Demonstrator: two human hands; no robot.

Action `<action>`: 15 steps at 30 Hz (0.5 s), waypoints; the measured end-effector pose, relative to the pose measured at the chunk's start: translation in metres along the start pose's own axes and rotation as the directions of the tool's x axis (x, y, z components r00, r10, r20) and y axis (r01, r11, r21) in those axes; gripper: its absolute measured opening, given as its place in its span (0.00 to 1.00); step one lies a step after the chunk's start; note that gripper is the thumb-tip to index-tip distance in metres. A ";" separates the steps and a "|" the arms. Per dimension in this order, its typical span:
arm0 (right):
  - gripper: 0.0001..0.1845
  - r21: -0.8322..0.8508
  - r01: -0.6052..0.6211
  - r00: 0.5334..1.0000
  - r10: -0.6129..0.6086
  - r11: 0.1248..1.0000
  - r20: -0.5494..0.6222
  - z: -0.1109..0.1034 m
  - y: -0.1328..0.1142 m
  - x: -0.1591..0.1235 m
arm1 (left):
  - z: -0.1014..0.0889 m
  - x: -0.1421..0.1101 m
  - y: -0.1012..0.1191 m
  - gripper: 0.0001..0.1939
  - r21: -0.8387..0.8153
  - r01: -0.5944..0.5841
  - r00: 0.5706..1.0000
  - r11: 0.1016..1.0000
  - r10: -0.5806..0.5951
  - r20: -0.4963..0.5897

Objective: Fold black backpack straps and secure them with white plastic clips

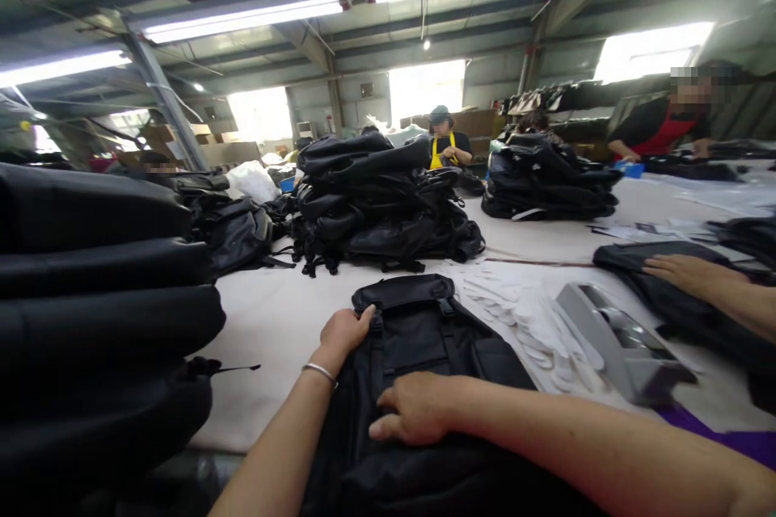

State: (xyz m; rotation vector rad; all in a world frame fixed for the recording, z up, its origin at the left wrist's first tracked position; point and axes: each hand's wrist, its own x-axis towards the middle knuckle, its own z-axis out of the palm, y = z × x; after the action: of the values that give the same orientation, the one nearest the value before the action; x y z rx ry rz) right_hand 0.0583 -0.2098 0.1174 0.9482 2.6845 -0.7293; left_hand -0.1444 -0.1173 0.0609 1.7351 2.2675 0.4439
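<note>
A black backpack point(424, 339) lies flat on the pale table point(272, 323) in front of me. My left hand point(343, 331), with a silver bracelet on the wrist, grips the backpack's top left edge with curled fingers. My right hand point(412, 408) lies across the middle of the bag, fingers bent and pressing down on the fabric.
A tall stack of black bags point(97, 299) stands at my left. More black piles point(376, 202) point(546, 178) sit further back. White paper tags point(527, 315) and a grey tool point(618, 339) lie to the right. Another person's hand point(685, 271) rests on a bag at right; other workers stand behind.
</note>
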 end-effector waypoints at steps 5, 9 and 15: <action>0.28 -0.046 0.038 0.990 -0.031 0.998 0.141 0.005 -0.024 -0.011 | 0.019 0.035 0.020 0.42 0.003 0.133 0.991 0.991 -0.133 0.007; 0.21 -0.201 0.025 0.989 0.005 0.979 0.147 0.015 -0.029 -0.007 | 0.027 0.051 0.015 0.38 -0.035 0.207 0.978 0.978 -0.208 -0.018; 0.15 -0.306 0.119 0.977 -0.056 0.944 0.208 0.025 -0.034 -0.009 | 0.047 0.056 0.006 0.26 -0.059 0.207 0.973 0.977 -0.212 -0.089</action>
State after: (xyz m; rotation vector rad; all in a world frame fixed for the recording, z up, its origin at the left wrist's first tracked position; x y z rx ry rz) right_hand 0.0444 -0.2506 0.1120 0.6432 2.5746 -0.3646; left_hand -0.1364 -0.0575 0.0193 1.4598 2.4507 0.5434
